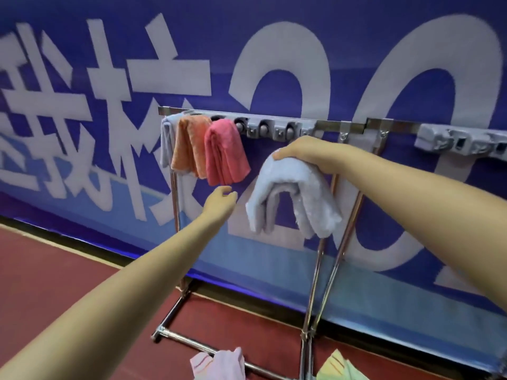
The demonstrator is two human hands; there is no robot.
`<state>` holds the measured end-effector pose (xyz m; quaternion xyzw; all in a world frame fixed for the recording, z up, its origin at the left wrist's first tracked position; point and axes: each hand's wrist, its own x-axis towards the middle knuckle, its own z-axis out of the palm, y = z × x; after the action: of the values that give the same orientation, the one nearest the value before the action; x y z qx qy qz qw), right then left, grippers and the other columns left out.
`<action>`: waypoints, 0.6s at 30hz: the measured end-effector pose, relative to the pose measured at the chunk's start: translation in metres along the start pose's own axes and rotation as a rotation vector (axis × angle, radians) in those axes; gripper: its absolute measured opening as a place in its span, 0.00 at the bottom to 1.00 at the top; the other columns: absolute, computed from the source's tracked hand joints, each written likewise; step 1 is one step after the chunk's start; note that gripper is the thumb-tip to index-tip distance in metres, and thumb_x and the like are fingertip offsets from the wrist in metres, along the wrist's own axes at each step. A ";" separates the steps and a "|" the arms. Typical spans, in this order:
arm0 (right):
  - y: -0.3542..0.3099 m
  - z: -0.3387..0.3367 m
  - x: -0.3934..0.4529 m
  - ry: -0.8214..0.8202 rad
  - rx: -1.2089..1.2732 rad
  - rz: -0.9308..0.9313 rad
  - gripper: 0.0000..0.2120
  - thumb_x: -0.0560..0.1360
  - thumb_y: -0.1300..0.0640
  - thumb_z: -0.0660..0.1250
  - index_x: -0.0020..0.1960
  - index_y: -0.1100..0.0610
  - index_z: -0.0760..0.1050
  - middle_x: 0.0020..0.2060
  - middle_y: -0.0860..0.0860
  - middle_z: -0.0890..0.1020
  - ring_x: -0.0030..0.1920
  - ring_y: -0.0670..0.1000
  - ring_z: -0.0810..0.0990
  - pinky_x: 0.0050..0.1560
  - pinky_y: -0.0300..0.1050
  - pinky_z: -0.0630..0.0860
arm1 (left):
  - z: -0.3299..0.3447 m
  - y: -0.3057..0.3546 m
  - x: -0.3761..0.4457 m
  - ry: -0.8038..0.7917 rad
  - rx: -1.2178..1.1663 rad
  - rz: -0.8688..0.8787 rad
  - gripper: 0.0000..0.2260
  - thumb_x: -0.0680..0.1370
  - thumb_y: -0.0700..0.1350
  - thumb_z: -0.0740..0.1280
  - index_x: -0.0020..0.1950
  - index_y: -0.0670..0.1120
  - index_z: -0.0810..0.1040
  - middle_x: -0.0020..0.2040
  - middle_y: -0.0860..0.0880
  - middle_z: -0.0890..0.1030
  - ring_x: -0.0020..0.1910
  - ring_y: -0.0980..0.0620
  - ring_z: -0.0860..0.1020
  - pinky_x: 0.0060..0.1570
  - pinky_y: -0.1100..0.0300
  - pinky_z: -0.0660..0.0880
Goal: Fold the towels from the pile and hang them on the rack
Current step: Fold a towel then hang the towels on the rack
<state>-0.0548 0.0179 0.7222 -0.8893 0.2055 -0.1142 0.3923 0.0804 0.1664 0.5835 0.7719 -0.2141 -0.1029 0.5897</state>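
A metal rack [345, 127] stands against a blue banner wall. Three folded towels hang at its left end: a pale blue towel [166, 141], an orange towel [188, 145] and a pink towel [225, 152]. My right hand [304, 150] grips a folded light blue towel [293, 196] from above, just below the rack's bar and right of the pink towel; the towel droops on both sides of the hand. My left hand [220, 200] hovers below the pink towel with fingers loosely curled, holding nothing.
Grey clip holders [270, 130] line the bar, and more clip holders [463, 144] sit at the right. The rack's chrome legs [323, 270] and base bar [192, 344] stand on a red floor. A pink cloth [219, 364] and a yellow-green cloth [338, 367] lie at the bottom edge.
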 end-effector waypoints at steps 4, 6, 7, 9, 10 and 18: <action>-0.024 -0.008 0.052 -0.055 -0.031 -0.004 0.13 0.71 0.46 0.71 0.47 0.56 0.81 0.42 0.52 0.86 0.41 0.51 0.85 0.46 0.46 0.81 | 0.001 0.040 0.043 0.025 -0.295 0.116 0.11 0.81 0.42 0.58 0.58 0.49 0.78 0.57 0.47 0.81 0.54 0.49 0.79 0.55 0.51 0.78; -0.035 -0.007 0.081 -0.019 -0.041 -0.020 0.12 0.72 0.48 0.71 0.47 0.56 0.81 0.40 0.51 0.84 0.38 0.51 0.83 0.40 0.42 0.79 | 0.001 0.057 0.065 0.011 -0.417 0.103 0.10 0.81 0.43 0.59 0.57 0.49 0.79 0.56 0.47 0.82 0.54 0.49 0.80 0.55 0.50 0.78; -0.041 -0.006 0.096 0.002 -0.059 -0.021 0.12 0.72 0.48 0.71 0.49 0.56 0.81 0.42 0.52 0.85 0.41 0.52 0.83 0.44 0.44 0.79 | 0.000 0.065 0.075 -0.009 -0.419 0.097 0.11 0.81 0.44 0.60 0.58 0.46 0.79 0.54 0.46 0.82 0.52 0.48 0.80 0.53 0.51 0.78; -0.052 0.000 0.121 -0.004 -0.071 0.002 0.13 0.69 0.47 0.71 0.49 0.54 0.81 0.46 0.54 0.85 0.47 0.56 0.84 0.53 0.52 0.79 | 0.002 0.079 0.092 -0.068 -0.365 0.120 0.11 0.80 0.42 0.62 0.55 0.40 0.81 0.46 0.44 0.84 0.46 0.44 0.81 0.47 0.52 0.80; -0.055 0.002 0.134 -0.015 -0.079 0.016 0.14 0.69 0.46 0.70 0.48 0.54 0.81 0.47 0.54 0.85 0.48 0.57 0.84 0.54 0.55 0.79 | 0.003 0.082 0.102 -0.066 -0.395 0.122 0.10 0.80 0.41 0.62 0.51 0.38 0.81 0.40 0.44 0.84 0.42 0.45 0.81 0.42 0.55 0.80; -0.066 -0.004 0.192 -0.141 -0.009 0.016 0.12 0.77 0.57 0.61 0.40 0.57 0.81 0.37 0.54 0.83 0.38 0.53 0.82 0.38 0.41 0.78 | 0.002 0.070 0.165 0.004 -0.577 0.047 0.14 0.79 0.51 0.60 0.42 0.46 0.82 0.38 0.47 0.83 0.45 0.47 0.81 0.49 0.55 0.76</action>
<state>0.1333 -0.0317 0.7819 -0.8953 0.1848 -0.0471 0.4025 0.2109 0.0756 0.6649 0.5673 -0.1925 -0.1444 0.7876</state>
